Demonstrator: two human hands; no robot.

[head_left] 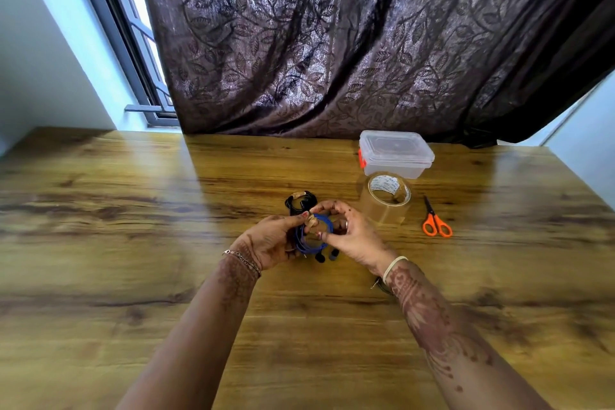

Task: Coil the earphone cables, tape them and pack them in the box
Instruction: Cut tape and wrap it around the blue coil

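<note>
Progress looks to be about midway, as I judge it. Farthest left of the task things, the black earphone coil [300, 201] lies on the wooden table [133, 196] just behind the hands, already wound, with a strip of brown tape across its top, so that one seems finished but not yet packed. Next, the left hand [271, 240] pinches the blue earphone coil [312, 233] at its left side, thumb and fingers pressed together on the bunched loops. A crumpled piece of tape [311, 220] sits at the top of the coil, between the two hands, and appears to be in the middle of being wrapped. The blue coil is a neat round ring held just above the table, its earbuds [327, 256] hanging below. The right hand [352, 233] pinches the coil's right side, fingertips closed on cable and tape. Further right stand the tape roll [386, 198], the clear plastic box [396, 153] with its lid on, and the orange scissors [436, 221]. Left to do, I judge: finish this wrap, open the box, pack both coils
</note>
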